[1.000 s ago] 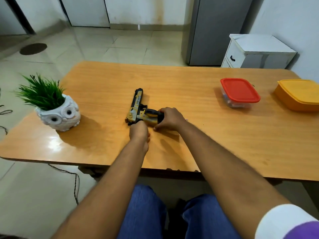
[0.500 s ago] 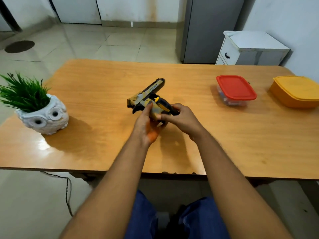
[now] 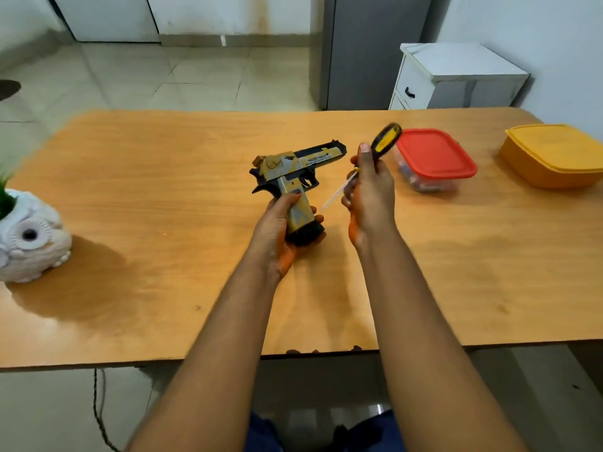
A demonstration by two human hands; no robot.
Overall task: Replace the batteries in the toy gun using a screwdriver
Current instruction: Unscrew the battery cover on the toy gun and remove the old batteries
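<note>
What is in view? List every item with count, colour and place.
toy gun: 1, gold and black, held above table centre
screwdriver: 1, yellow-black handle, in right hand
red-lid box: 1, clear, table right
yellow box: 1, table far right
owl pot: 1, white, green plant, table left
table: 1, wood, centre
cabinet: 1, white, behind table
cable: 1, dark, floor lower left
left hand: 1, grips gun handle
right hand: 1, grips screwdriver

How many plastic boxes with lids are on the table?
2. The box with the red lid stands right of the screwdriver; the yellow box stands further right, at the table's edge.
</note>
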